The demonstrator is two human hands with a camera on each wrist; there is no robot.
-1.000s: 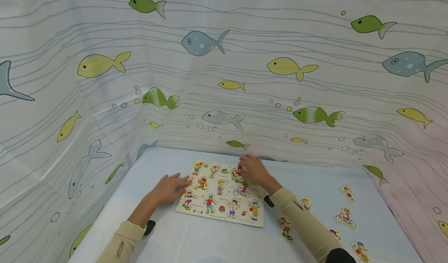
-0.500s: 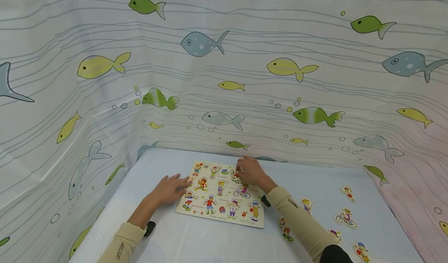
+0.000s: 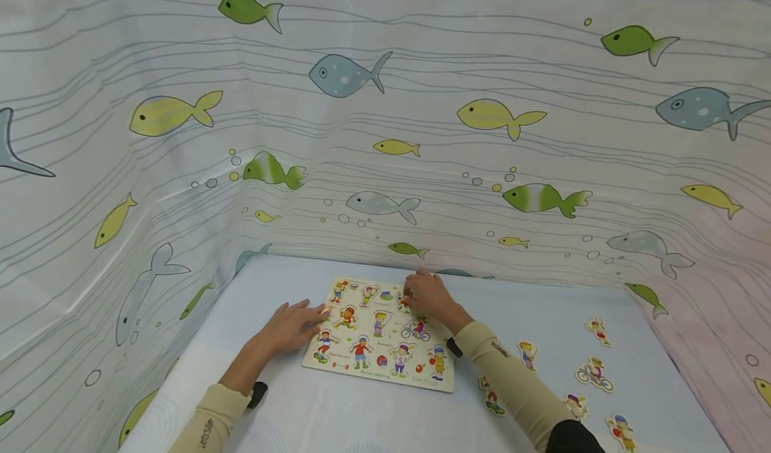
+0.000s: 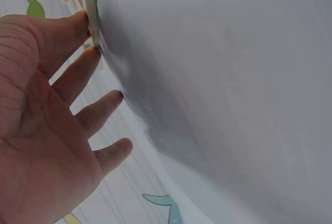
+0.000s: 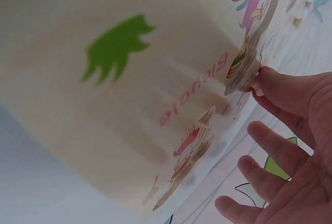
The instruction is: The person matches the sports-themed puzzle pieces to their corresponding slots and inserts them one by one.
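A wooden puzzle board (image 3: 397,340) with sports figures and printed words lies on the table. Along its left edge my left hand (image 3: 294,326) rests, fingers spread and fairly straight. In the left wrist view, the thumb and index fingertips (image 4: 93,53) touch the board's rim. Over the board's upper right corner, my right hand (image 3: 430,298) pinches a small puzzle piece (image 5: 243,68) between thumb and index finger, its other fingers apart. The hand partly hides this piece in the head view, and its figure is unclear. A bicycle figure (image 3: 415,330) sits just below it on the board.
Several loose puzzle pieces lie right of the board: a cyclist (image 3: 595,375), a figure with a red ball (image 3: 598,332), a blue-capped figure (image 3: 620,433) and a skateboarder (image 3: 492,397) beside the right sleeve. A fish-patterned curtain (image 3: 373,172) borders the table.
My right hand has shifted slightly left with the puzzle piece over the board's upper right. The left hand has stayed at the board's left edge.
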